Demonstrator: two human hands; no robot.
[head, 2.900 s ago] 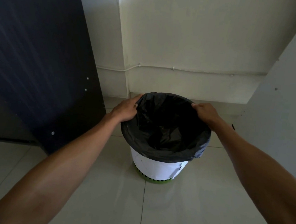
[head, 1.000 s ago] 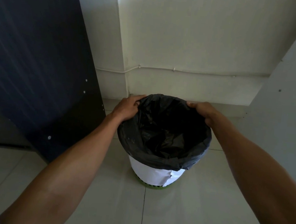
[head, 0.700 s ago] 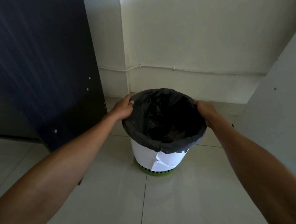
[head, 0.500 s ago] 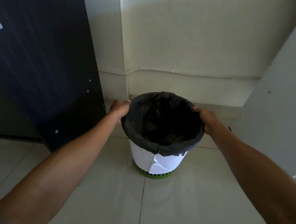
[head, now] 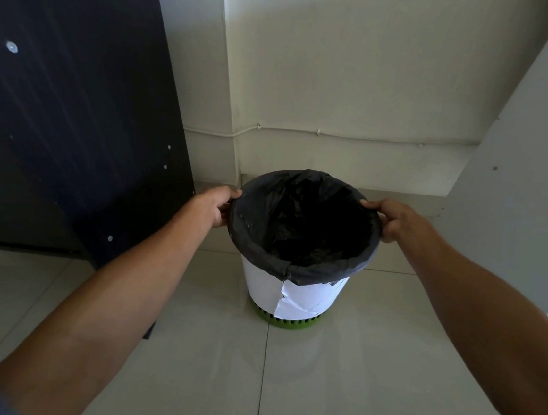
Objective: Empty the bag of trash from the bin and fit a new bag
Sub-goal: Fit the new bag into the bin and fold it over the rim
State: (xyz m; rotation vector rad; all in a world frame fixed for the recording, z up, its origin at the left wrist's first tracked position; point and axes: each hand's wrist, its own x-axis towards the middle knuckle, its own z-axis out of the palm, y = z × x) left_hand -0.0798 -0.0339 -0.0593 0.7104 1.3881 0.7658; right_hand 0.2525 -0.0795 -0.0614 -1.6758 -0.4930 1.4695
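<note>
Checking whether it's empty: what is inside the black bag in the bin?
Only crumpled black plastic shows inside the black bag; no trash is visible. Its bottom is too dark to tell.

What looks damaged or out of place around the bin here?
The white paper wrap around the bin is torn at the front, its jagged edge lifting. Otherwise the black bag sits folded over the rim, held by the left hand and right hand. No spill shows.

No readable text, label, brand, number or sign shows anywhere in the view.
</note>
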